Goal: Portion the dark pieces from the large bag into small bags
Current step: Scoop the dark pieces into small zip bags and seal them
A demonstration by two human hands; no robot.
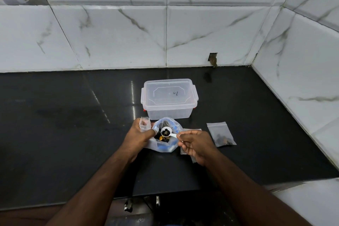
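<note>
Right now my right hand (194, 145) pinches the handle of one white scoop (167, 132) between thumb and fingers, its bowl loaded with several dark pieces (166, 131), too small to count. The scoop hovers over the mouth of the one large bag (165, 146), which sits directly under and just left of my grip with more dark pieces inside. My left hand (138, 135) grips one empty small bag (145, 124) and pinches the large bag's rim. To the right of my scoop hand lies one filled small bag (221, 134) flat on the black counter (73, 115). Beyond both hands stands one clear lidded container (169, 98).
</note>
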